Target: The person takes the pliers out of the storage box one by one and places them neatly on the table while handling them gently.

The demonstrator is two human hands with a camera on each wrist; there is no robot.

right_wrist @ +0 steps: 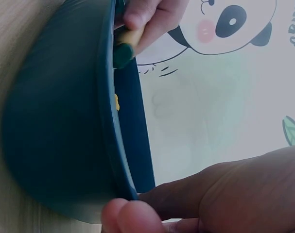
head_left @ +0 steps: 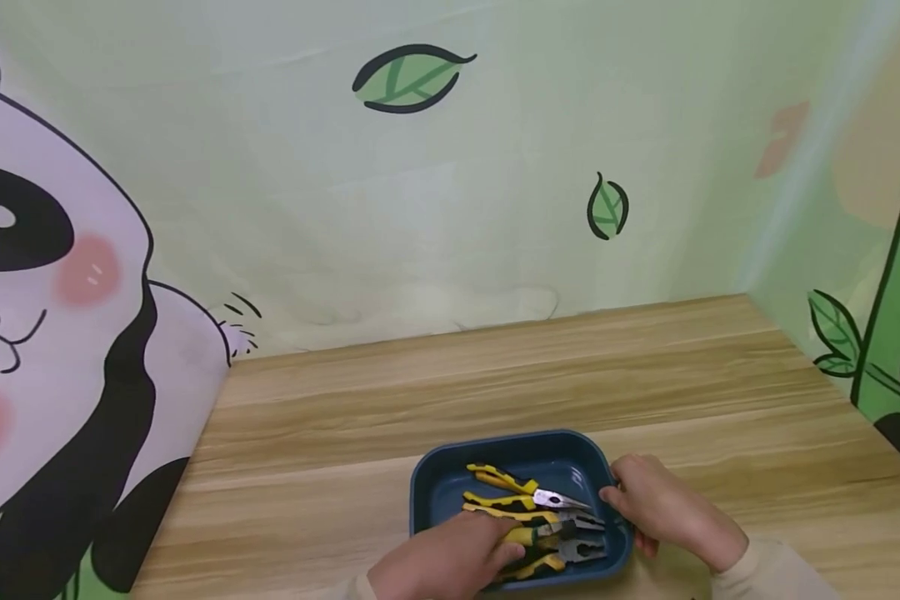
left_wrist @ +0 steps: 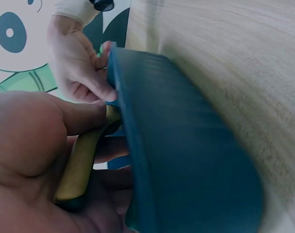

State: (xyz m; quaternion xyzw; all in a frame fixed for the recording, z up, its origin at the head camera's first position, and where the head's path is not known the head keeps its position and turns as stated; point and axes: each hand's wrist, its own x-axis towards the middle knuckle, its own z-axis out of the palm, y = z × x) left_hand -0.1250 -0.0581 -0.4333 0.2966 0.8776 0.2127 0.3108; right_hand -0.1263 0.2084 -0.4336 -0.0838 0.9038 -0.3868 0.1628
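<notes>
A dark blue rectangular tray (head_left: 450, 479) lies on the table with several yellow-and-black handled pliers inside. Among them, long-nose pliers (head_left: 558, 498) lie towards the back, and wide-jawed pliers (head_left: 581, 550) are nearest the front. My left hand (head_left: 450, 554) reaches over the tray's front left and grips pliers with a yellow-and-dark-green handle (left_wrist: 79, 165), the thumb pressed on that handle. Its fingers partly hide the tools below. At the tray's right end, my right hand (head_left: 671, 512) pinches the rim, with the thumb on top and fingers outside, as the right wrist view also shows.
The wood-grain table (head_left: 330, 417) stretches behind and to both sides of the tray. A printed cloth backdrop (head_left: 495, 208) with leaves and a panda (head_left: 37, 333) rises along the table's back and sides.
</notes>
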